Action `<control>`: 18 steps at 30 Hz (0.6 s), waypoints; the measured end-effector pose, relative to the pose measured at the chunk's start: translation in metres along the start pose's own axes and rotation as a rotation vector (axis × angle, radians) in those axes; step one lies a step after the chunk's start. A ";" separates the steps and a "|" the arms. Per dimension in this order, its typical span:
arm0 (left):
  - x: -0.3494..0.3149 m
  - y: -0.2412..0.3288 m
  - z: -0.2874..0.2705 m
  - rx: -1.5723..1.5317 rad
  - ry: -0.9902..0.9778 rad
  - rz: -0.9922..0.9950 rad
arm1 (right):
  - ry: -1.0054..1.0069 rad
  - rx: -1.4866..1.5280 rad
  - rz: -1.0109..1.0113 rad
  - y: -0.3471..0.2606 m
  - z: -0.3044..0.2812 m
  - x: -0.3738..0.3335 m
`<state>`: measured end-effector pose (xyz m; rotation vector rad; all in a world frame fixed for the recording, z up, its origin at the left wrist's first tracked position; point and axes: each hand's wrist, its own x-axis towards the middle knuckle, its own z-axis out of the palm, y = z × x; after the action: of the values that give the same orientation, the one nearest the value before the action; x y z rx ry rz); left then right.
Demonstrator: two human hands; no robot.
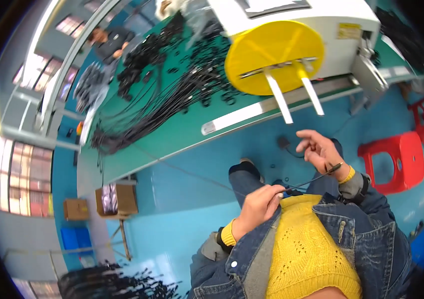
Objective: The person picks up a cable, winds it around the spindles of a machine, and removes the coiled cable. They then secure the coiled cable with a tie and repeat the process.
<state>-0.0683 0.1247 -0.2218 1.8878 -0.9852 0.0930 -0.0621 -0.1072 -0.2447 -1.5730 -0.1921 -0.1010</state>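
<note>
Cables point(144, 124) lie bundled toward the left end of the surface point(133, 157); beyond its near edge, the left hand point(256, 207) pinches a black cable point(332, 170) between closed fingers. Its end crosses the wrist of the right hand point(320, 153), whose fingers curl half-open, fingertips gripping nothing.

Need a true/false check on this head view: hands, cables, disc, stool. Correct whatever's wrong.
1. The left hand holds a dark cable. True.
2. The right hand is pressed against the yellow disc. False: the right hand is apart from the yellow disc.
3. Two white bars stick out from the yellow disc. True.
4. The stool nearest the right hand is blue. False: it is red.
5. A bundle of black cables lies on the green table. True.
</note>
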 end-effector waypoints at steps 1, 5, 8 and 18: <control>-0.002 -0.004 0.007 -0.009 -0.025 0.023 | 0.030 0.003 0.023 -0.010 -0.010 -0.006; 0.009 -0.016 0.028 -1.150 -0.415 -1.125 | 0.168 0.031 0.127 -0.036 -0.053 -0.035; 0.021 -0.018 0.043 -1.145 -0.467 -1.227 | 0.289 0.104 0.275 -0.034 -0.072 -0.053; 0.053 0.017 0.041 -1.358 -0.396 -0.939 | 0.134 -0.590 -0.324 -0.042 -0.081 -0.077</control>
<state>-0.0578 0.0576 -0.2074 0.8722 -0.1166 -1.2201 -0.1405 -0.1919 -0.2167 -2.1013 -0.3313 -0.5557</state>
